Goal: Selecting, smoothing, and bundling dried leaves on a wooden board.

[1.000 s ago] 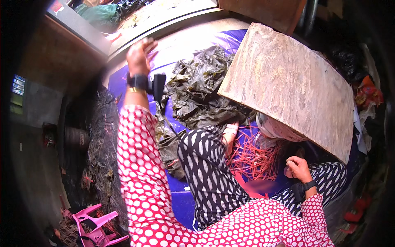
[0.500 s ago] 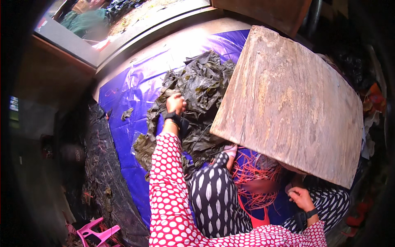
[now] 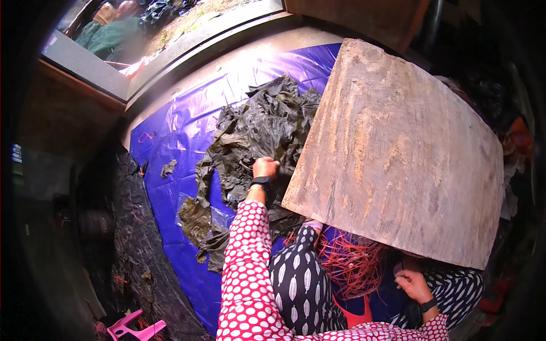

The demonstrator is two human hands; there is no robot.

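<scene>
A heap of dark green-brown, crumpled, wet-looking leaves (image 3: 244,133) lies on a blue-purple plastic sheet (image 3: 179,136). My left hand (image 3: 265,167) reaches over the near part of the heap, its fingers closed on a dark leaf that spreads away from it. Down at the right, my right hand (image 3: 414,285) rests by my leg, below the near edge of a worn wooden board (image 3: 398,159). Its fingers are curled together, and whatever lies between them is too small to make out. Between my legs sits a tangle of thin red strips (image 3: 352,264).
The board covers much of the right side, beside the heap. Black plastic sheeting (image 3: 145,267) runs along the left, with a pink plastic stool (image 3: 136,327) at the lower left. Beyond the sheet stands a door frame (image 3: 187,54). One loose leaf scrap (image 3: 169,168) lies apart.
My left hand has drawn toward me and rightward across the heap, and leaves have shifted with it. My right hand has stayed nearly where it was, fingers still curled.
</scene>
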